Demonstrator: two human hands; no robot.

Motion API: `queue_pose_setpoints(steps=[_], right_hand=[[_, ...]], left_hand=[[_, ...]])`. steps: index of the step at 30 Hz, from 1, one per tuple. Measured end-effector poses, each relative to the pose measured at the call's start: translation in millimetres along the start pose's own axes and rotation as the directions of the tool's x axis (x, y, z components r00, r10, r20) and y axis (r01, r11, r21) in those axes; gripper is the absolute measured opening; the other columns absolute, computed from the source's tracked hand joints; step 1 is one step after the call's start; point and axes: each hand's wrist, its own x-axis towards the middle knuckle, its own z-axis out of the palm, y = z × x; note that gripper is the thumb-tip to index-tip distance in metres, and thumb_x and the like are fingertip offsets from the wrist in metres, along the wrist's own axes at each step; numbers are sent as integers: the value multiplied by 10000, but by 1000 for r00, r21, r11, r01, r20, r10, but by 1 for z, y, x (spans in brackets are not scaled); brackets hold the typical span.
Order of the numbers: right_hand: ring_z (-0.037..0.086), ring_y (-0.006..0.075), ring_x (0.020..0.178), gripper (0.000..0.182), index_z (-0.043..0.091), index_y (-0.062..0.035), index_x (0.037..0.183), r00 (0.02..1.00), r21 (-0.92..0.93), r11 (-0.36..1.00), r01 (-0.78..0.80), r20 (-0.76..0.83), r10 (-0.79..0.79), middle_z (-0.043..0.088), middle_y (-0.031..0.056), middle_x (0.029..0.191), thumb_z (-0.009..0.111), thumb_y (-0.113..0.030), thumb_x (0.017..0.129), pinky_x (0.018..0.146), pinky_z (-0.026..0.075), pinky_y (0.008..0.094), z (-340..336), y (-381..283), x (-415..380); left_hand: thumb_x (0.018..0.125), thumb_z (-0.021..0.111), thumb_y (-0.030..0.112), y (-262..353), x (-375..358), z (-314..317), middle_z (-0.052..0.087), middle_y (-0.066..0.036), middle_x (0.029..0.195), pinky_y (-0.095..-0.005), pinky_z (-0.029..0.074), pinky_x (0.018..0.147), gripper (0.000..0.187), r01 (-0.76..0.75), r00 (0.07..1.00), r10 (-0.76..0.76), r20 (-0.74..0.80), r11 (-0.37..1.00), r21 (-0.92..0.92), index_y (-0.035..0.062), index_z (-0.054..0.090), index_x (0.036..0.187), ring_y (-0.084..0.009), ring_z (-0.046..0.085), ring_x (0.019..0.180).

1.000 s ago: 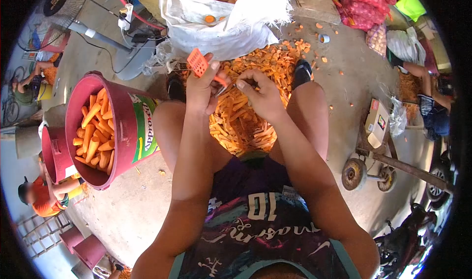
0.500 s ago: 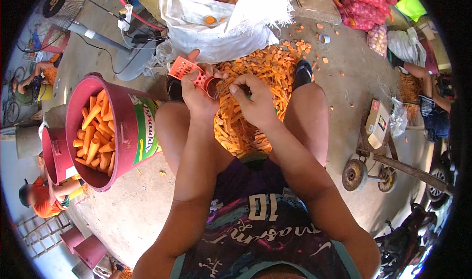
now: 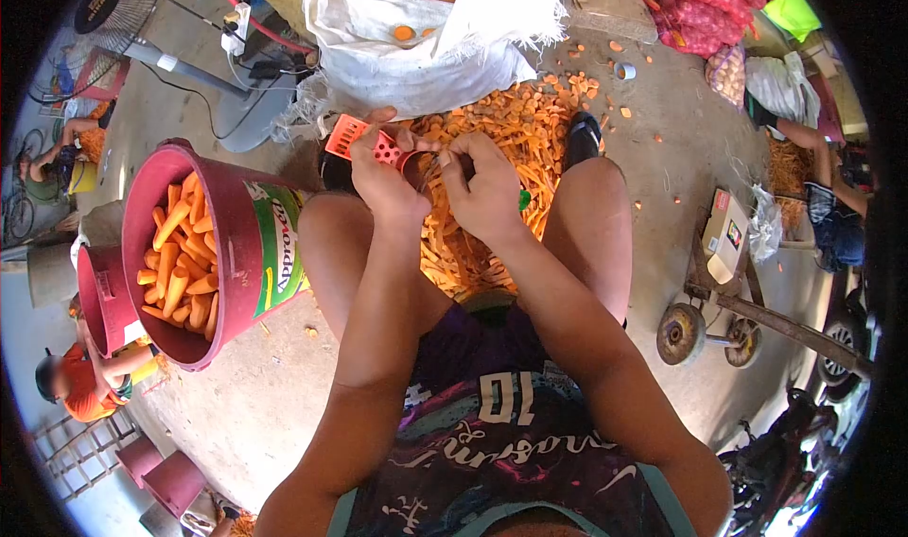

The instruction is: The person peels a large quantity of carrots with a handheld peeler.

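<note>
My left hand [image 3: 390, 178] is closed around an orange-red plastic peeler [image 3: 348, 134] with a perforated, grater-like face. One end of it sticks out on the left, past my fingers. My right hand [image 3: 484, 182] is pinched at the tool's other end, thumb against fingers; whatever lies between the fingertips is too small to make out. Both hands are close together above a heap of orange carrot peelings [image 3: 544, 126] on the floor between my legs. A small green thing [image 3: 524, 199] shows beside my right wrist.
A red tub [image 3: 236, 263] of peeled carrots [image 3: 180, 263] stands left of my knee. Ahead is a white sack [image 3: 407, 74] of unpeeled carrots. A fan [image 3: 113, 3] and cables are at upper left, a wheeled cart [image 3: 705, 320] at right. Other people sit at both sides.
My right hand has shifted slightly up and left, its fingertips closer to the peeler's end. My left hand has turned a little, still holding the peeler. The green thing now shows more.
</note>
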Motion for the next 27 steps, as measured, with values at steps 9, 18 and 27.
queue_pose_setpoints(steps=[9,18,27], right_hand=[[672,376,839,148,595,-53,973,999,-27,998,49,-7,-49,650,149,888,715,-78,890,717,532,469,4,-1,-5],[671,404,850,115,617,-49,969,996,10,1000,7,94,-8,654,164,898,708,-72,901,742,532,482,6,-12,-27],[667,409,843,123,620,-34,975,999,-72,997,31,-5,-31,644,169,878,714,-94,923,724,527,490,-1,-1,-5]], left_hand=[[998,444,257,-1,1,-5,509,-80,695,-448,565,697,288,5,1000,-5,-29,1000,3,13,586,1056,-258,575,644],[988,463,262,-4,3,-12,504,-77,691,-459,582,690,273,30,999,-31,-41,999,-25,24,588,1035,-264,583,643],[982,478,279,-1,-2,0,504,-73,687,-452,566,686,282,53,995,-56,-85,998,-44,24,593,1024,-267,580,630]])
